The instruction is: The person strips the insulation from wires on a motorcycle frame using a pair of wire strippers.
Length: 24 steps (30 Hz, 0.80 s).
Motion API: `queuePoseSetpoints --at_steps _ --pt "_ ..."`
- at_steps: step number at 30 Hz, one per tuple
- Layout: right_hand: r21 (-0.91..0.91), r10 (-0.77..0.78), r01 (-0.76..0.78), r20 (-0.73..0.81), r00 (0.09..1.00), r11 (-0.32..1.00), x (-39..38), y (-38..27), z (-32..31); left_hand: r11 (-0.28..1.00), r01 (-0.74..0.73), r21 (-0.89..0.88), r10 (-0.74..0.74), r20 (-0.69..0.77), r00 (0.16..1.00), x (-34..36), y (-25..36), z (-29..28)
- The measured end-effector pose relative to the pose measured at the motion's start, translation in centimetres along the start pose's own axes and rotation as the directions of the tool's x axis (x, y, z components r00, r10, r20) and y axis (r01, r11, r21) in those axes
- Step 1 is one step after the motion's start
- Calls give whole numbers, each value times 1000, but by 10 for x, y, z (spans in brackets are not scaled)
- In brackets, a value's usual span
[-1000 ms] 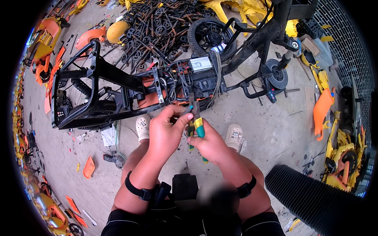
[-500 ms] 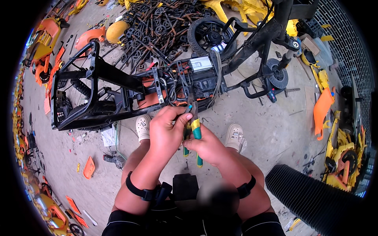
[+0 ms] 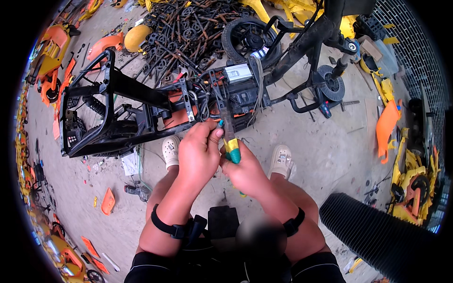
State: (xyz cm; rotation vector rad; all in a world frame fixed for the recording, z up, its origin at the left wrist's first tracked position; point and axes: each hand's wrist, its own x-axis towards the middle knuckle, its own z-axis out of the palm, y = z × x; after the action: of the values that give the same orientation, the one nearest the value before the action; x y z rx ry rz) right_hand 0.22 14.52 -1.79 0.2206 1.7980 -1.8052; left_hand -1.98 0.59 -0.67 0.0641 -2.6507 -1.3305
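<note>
The left hand (image 3: 196, 148) pinched a teal piece (image 3: 221, 123) just left of the pliers (image 3: 231, 145), held pointing far in the curled right hand (image 3: 246, 171).

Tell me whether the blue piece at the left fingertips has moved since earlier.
Yes: the blue piece has shifted slightly left, judged against the silver box.

A yellow rounded shell (image 3: 137, 38) lies beside a heap of rusty metal parts (image 3: 181, 37).
</note>
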Motion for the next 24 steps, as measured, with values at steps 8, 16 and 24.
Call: queuePoseSetpoints --at_steps 8,16,24 --pt "-219 -58 47 -41 997 975 -7 -13 -6 846 329 -419 -216 294 931 2 -22 -8" --pt "37 50 -60 221 974 998 -8 -12 -26 589 500 -635 -165 510 844 5 -22 -29" --pt "-282 -44 115 246 968 953 -12 -16 -48 364 643 -674 -98 659 746 -1 -24 -42"
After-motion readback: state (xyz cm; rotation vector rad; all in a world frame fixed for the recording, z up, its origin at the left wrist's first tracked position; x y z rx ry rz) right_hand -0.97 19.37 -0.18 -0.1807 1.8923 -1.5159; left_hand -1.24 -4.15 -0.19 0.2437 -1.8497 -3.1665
